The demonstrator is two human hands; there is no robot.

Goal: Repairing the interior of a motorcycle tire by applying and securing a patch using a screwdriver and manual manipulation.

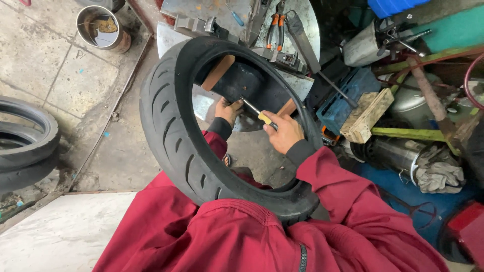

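Left, on the floor: spare tyres (22, 138). Centre: a black tyre (171, 126) stands upright against the person's lap. Through its opening, the left hand (228, 110) presses the inner wall, fingers curled; just right, the right hand (283, 131) grips a yellow-handled screwdriver (258, 114), tip on the rubber. Far: pliers (276, 25) on the worktop (201, 10).

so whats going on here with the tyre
A person in a red jacket has a black tyre propped upright against their lap. The right hand holds a yellow-handled screwdriver, its tip at the tyre's inner wall, where the left hand rests. Orange-handled pliers lie on the metal stand behind.
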